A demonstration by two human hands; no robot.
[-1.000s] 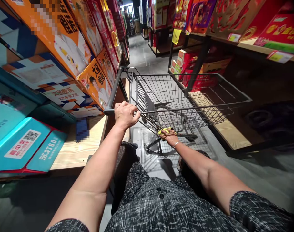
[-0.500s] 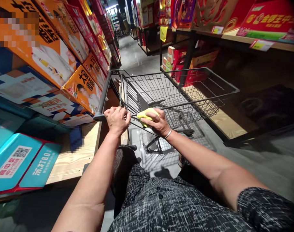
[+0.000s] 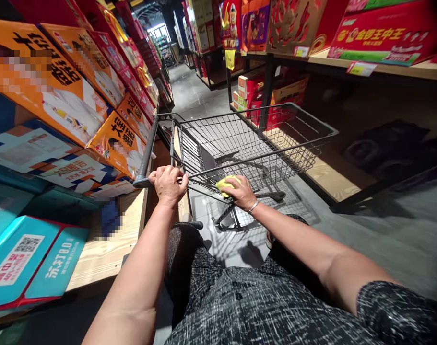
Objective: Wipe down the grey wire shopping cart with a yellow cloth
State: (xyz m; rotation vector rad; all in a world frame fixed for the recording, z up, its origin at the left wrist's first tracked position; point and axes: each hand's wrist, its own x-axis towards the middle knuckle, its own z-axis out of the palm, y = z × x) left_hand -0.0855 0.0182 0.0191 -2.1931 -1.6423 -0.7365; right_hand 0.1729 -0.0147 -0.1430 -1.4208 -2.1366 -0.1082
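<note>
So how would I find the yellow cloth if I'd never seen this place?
Look for the dark wire shopping cart. On its near side is the person's right hand, wearing a pale bracelet. The cloth is bunched in that hand, bright yellow against the dark cart.

The person wears a black shirt (image 3: 232, 318) flecked all over with short, crosshatched white strokes, with small round dark buttons (image 3: 239, 296) down the front. The right sleeve (image 3: 394, 302) is short. Dark trousers (image 3: 198, 258) carry similar pale flecks. A slim, pale, shiny bracelet (image 3: 254, 206) circles the right wrist.
</note>
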